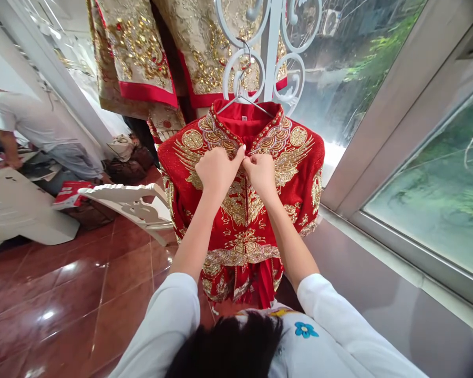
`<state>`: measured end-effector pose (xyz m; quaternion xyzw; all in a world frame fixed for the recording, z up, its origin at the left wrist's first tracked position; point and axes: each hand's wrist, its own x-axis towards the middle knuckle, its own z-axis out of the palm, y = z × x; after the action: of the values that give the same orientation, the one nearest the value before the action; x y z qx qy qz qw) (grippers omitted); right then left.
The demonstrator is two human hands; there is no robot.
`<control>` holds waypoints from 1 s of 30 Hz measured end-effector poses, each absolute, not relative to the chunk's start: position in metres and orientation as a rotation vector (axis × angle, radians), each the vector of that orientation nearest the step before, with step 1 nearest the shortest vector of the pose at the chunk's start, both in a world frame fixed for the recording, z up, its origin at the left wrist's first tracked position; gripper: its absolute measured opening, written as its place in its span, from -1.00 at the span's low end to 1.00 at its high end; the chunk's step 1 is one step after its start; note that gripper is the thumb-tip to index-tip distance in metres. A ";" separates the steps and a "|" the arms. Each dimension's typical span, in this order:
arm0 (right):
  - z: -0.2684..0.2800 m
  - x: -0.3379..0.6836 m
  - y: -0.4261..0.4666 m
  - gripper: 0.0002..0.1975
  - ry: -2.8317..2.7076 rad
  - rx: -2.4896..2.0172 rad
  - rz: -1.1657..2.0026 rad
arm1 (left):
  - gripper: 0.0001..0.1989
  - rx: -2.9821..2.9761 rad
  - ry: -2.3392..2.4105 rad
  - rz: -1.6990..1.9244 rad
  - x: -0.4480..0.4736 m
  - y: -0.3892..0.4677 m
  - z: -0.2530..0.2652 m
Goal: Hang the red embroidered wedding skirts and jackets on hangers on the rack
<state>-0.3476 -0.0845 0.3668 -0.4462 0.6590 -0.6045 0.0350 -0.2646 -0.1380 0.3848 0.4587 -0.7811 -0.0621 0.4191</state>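
Note:
A red jacket (193, 205) with gold embroidery hangs in front of me on a thin wire hanger (240, 97). At the front opening, just below its stand-up collar, my left hand (216, 170) pinches the left edge. Close beside it, my right hand (260, 173) pinches the opposite edge, and the two thumbs nearly meet. Whatever small fastening lies between the fingertips is hidden. Below my hands the front runs down closed to an embroidered hem, with a red skirt part (236, 281) beneath it.
The hanger hooks onto a white scrollwork metal frame (270, 47). Gold-and-cream garments (142, 58) hang behind. A white carved chair (137, 202) stands at the left, over red floor tiles (118, 283). Another person (35, 121) bends at the far left. Glass windows (437, 173) line the right.

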 end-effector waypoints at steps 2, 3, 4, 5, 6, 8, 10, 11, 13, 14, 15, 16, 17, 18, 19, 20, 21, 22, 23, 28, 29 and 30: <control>0.348 -0.348 -0.084 -0.63 1.920 -1.355 -1.868 | -0.47 1.151 -1.967 -0.178 -0.265 -0.138 0.382; 0.333 -0.347 -0.080 -0.63 1.909 -1.351 -1.825 | -0.48 1.141 -1.970 -0.187 -0.265 -0.137 0.379; 0.314 -0.346 -0.075 -0.63 1.922 -1.342 -1.752 | -0.49 1.125 -1.967 -0.191 -0.263 -0.136 0.375; 0.291 -0.344 -0.067 -0.62 1.952 -1.324 -1.663 | -0.51 1.101 -1.954 -0.191 -0.262 -0.135 0.370; 0.265 -0.341 -0.057 -0.61 1.986 -1.287 -1.555 | -0.54 1.071 -1.933 -0.186 -0.260 -0.133 0.364; 0.212 -0.329 -0.035 -0.60 2.014 -1.213 -1.434 | -0.62 1.010 -1.891 -0.167 -0.257 -0.128 0.353; 0.162 -0.312 -0.015 -0.60 2.063 -1.147 -1.346 | -0.68 0.986 -1.880 -0.150 -0.257 -0.121 0.340; 0.142 -0.303 -0.007 -0.61 2.092 -1.118 -1.304 | -0.69 0.990 -1.893 -0.145 -0.258 -0.117 0.335; 0.110 -0.287 0.004 -0.60 2.144 -1.062 -1.197 | -0.72 1.021 -1.939 -0.152 -0.261 -0.111 0.324; 0.100 -0.282 0.009 -0.60 2.170 -1.033 -1.134 | -0.74 1.045 -1.964 -0.160 -0.261 -0.108 0.320; 0.092 -0.280 0.014 -0.62 2.200 -1.000 -1.067 | -0.76 1.073 -1.984 -0.164 -0.260 -0.106 0.317; 0.088 -0.282 0.020 -0.65 2.237 -0.963 -0.999 | -0.78 1.106 -1.993 -0.161 -0.257 -0.106 0.315; 0.087 -0.289 0.028 -0.71 2.283 -0.920 -0.931 | -0.80 1.146 -1.986 -0.149 -0.250 -0.107 0.314; 0.090 -0.300 0.037 -0.76 2.336 -0.870 -0.862 | -0.81 1.189 -1.965 -0.127 -0.241 -0.109 0.314; 0.097 -0.313 0.047 -0.81 2.396 -0.808 -0.792 | -0.81 1.229 -1.934 -0.098 -0.228 -0.112 0.316; 0.108 -0.329 0.057 -0.84 2.454 -0.744 -0.725 | -0.81 1.262 -1.898 -0.064 -0.214 -0.117 0.319; 0.122 -0.345 0.066 -0.84 2.508 -0.680 -0.665 | -0.79 1.284 -1.860 -0.024 -0.199 -0.122 0.323; 0.141 -0.359 0.072 -0.81 2.571 -0.616 -0.630 | -0.76 1.291 -1.822 0.023 -0.184 -0.128 0.328; 0.162 -0.369 0.074 -0.74 2.639 -0.592 -0.641 | -0.73 1.284 -1.778 0.076 -0.171 -0.134 0.334; 0.264 -0.364 0.014 -0.21 3.119 -1.227 -1.395 | -0.68 1.144 -1.580 0.356 -0.146 -0.171 0.367; 0.276 -0.360 -0.004 -0.13 3.142 -1.353 -1.419 | -0.62 1.124 -1.624 0.377 -0.146 -0.179 0.372; 0.285 -0.359 -0.019 -0.08 3.158 -1.431 -1.400 | -0.50 1.114 -1.702 0.378 -0.145 -0.187 0.375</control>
<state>-0.3593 -0.0187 0.2845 -0.3658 0.8071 -0.3579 -0.2944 -0.1447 -0.1866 0.3745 0.4628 -0.7072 0.1571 0.5109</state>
